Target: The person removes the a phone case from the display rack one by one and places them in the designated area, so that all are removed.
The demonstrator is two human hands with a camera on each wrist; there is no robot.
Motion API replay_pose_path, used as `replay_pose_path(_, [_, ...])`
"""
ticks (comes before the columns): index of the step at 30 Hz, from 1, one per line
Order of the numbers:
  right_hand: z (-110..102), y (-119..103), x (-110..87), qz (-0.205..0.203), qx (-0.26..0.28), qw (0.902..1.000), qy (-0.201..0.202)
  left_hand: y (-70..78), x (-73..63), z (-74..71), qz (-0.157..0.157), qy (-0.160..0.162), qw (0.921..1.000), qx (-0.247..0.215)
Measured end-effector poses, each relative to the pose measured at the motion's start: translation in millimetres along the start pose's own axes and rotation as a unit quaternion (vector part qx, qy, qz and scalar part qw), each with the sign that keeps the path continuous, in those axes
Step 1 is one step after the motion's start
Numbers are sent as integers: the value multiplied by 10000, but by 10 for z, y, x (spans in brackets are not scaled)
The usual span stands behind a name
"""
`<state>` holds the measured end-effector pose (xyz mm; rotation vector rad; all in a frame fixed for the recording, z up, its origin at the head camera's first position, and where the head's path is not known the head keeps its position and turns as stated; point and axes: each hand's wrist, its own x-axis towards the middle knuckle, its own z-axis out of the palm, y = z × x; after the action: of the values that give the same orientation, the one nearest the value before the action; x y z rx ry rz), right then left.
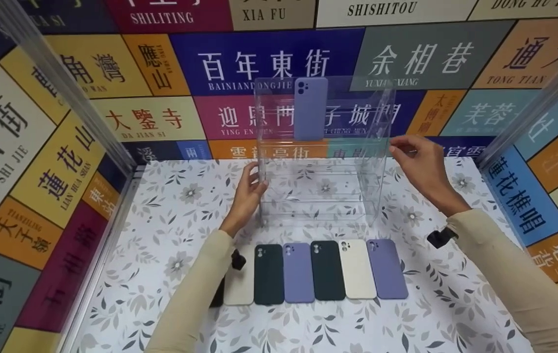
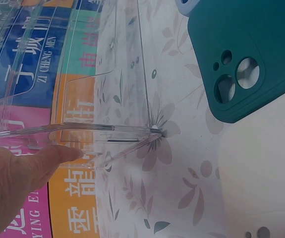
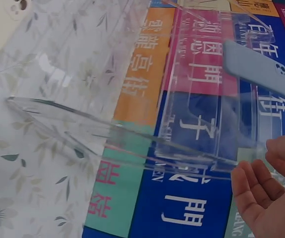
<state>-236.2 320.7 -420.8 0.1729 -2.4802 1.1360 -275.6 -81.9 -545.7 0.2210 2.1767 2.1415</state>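
Note:
A clear acrylic display stand (image 1: pixel 323 196) with several tiers stands upright on the table. One purple phone case (image 1: pixel 311 110) leans on its top tier, camera cutouts upward. My left hand (image 1: pixel 247 193) grips the stand's left side panel, thumb on one face and fingers on the other. At the right side panel, my right hand (image 1: pixel 418 164) pinches the edge between thumb and curled fingers. In the right wrist view the right hand's fingertips (image 3: pixel 244 173) lie at that panel's edge. The left wrist view shows a dark green phone case (image 2: pixel 251 54) close by.
In front of the stand lies a row of phone cases: a cream case (image 1: pixel 239 282), a dark green case (image 1: pixel 269 274), a purple case (image 1: pixel 299 272) and several more. My left sleeve partly hides a black one. Sign-patterned walls (image 1: pixel 269 59) enclose the floral tabletop (image 1: pixel 161 245).

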Motion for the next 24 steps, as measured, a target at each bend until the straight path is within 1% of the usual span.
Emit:
replay_pose_path(4, [54, -82, 122, -33, 37, 10000, -23, 17, -12, 0, -31, 22, 10000, -28])
replay_pose_path(11, [129, -201, 312, 1, 149, 9998, -101, 31, -12, -6, -37, 19, 9999, 141])
replay_pose_path(15, [191, -276, 428, -64, 275, 9996, -83, 29, 2, -7, 18, 8, 9999, 103])
replay_pose_path(18, [261, -337, 517, -195, 295, 9993, -72, 24, 4, -6, 56, -5, 9999, 87])
replay_pose_path(22, [372, -428, 619, -341, 276, 9990, -99, 14, -9, -1, 42, 3, 10000, 46])
replay_pose_path(24, [427, -468, 664, -348, 326, 9988, -137, 0, -11, 3, 38, 13, 10000, -2])
